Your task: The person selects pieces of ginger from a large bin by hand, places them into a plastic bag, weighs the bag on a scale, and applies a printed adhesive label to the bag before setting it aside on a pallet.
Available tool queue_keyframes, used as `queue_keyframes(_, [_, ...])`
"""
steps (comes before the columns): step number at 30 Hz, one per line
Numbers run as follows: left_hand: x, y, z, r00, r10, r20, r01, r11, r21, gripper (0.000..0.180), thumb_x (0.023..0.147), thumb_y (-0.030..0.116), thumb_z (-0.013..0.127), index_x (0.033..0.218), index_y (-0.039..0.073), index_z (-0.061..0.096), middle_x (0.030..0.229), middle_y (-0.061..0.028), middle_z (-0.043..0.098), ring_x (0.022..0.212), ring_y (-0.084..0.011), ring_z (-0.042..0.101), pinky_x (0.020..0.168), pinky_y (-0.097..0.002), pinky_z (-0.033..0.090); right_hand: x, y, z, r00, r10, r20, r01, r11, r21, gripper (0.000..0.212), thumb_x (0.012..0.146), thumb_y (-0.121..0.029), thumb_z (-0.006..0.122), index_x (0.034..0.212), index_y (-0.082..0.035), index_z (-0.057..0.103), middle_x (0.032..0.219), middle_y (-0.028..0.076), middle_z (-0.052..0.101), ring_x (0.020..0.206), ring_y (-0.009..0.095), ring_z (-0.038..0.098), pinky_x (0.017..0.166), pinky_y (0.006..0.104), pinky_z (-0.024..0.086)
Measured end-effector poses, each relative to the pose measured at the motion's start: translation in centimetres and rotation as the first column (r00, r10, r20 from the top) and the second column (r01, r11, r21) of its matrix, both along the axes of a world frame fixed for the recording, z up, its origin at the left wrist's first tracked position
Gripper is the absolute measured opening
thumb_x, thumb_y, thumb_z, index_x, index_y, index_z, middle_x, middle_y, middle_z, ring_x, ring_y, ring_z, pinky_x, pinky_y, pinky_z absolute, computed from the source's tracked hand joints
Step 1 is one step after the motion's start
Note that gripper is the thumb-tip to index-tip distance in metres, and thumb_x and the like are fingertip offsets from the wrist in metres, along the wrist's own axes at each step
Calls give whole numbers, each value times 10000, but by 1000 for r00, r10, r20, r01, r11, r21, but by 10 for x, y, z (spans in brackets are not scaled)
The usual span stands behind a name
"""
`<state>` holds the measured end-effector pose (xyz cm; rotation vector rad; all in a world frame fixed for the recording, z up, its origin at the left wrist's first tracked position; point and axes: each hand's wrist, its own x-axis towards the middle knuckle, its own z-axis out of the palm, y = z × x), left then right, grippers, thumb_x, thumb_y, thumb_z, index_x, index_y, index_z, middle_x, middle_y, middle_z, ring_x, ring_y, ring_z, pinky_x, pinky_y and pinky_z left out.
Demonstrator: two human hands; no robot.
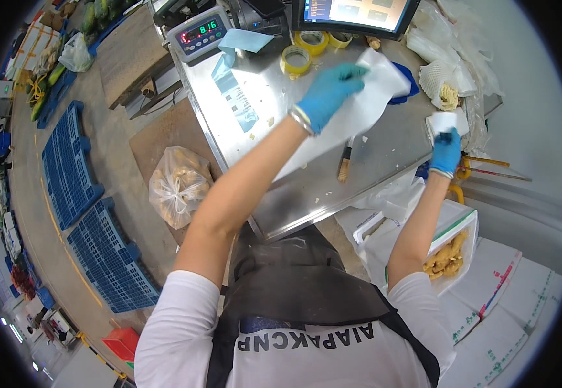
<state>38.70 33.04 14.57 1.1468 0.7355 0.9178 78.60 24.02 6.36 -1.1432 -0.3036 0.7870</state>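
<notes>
My left hand, in a blue glove, reaches over the steel table. Its fingers are bent together at a long white sheet, thin like paper or plastic film, that slants across the tabletop. My right hand, gloved in blue too, is closed around a small white piece beyond the table's right edge; what kind it is, I cannot make out. A knife with a wooden handle lies between my hands, its blade partly under the sheet. Something dark blue shows behind the sheet.
A digital scale, tape rolls and a screen occupy the far side. A bag of ginger-like roots sits left of the table. At right, a white box holds ginger. Blue pallets lie on the floor.
</notes>
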Motion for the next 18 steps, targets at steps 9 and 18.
queue_keyframes(9, [-21, 41, 106, 951, 192, 243, -307, 684, 662, 219, 916, 96, 635, 1120, 17, 627, 932, 5, 623, 842, -75, 569, 770, -225, 468, -10, -48, 12, 999, 36, 27, -37, 999, 16, 288, 942, -190, 555, 1154, -3, 610, 1133, 106, 632, 1027, 237, 587, 911, 369, 457])
queue_keyframes(18, [-45, -98, -130, 735, 457, -501, -566, 821, -82, 481, 796, 286, 753, 1162, 1, 625, 874, -85, 646, 782, -159, 598, 746, -304, 508, -101, -28, 54, 944, 255, 211, -264, 964, 13, 213, 965, -177, 537, 1079, -17, 618, 1139, 131, 620, 1086, 257, 588, 960, 418, 475])
